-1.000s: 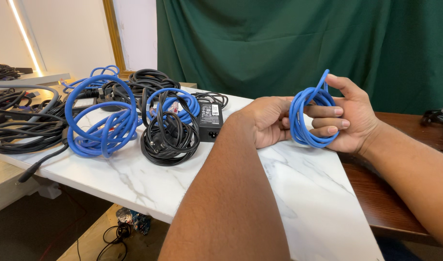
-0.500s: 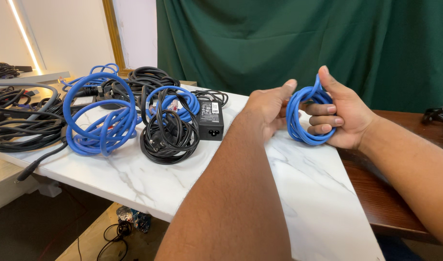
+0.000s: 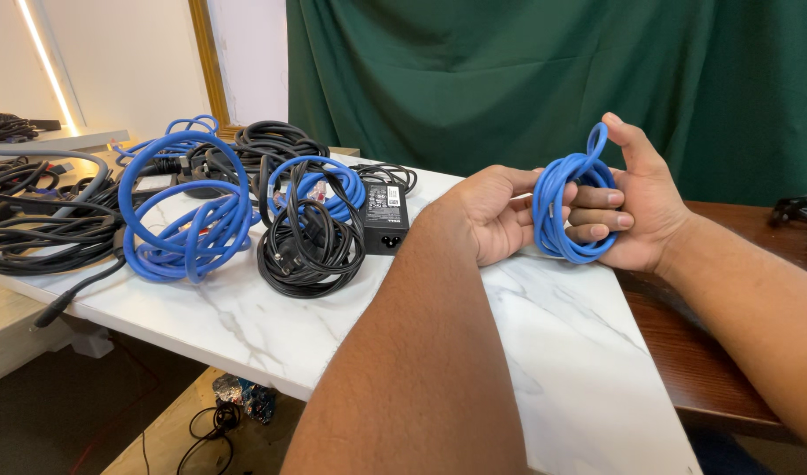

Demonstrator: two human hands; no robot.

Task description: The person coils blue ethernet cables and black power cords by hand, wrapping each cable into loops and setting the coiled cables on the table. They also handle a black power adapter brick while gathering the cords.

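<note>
Blue cable coil [image 3: 569,211] sits in the right hand [image 3: 636,207], whose fingers [image 3: 597,216] are curled through the loops while the thumb stands up at the 12 o'clock side of the bundle. A second ago the left hand [image 3: 491,211] was closed on the coil; now its fingers are loosely spread and only the tips touch the loops at the 9 o'clock side, so the winding looks nearly finished and the bundle is kept by one hand. It hangs just above the far edge of the white marble desk [image 3: 553,352]. Toward 9 o'clock lie a black power adapter [image 3: 386,215], a black cable coil [image 3: 302,242] and a bigger blue coil [image 3: 188,220].
</note>
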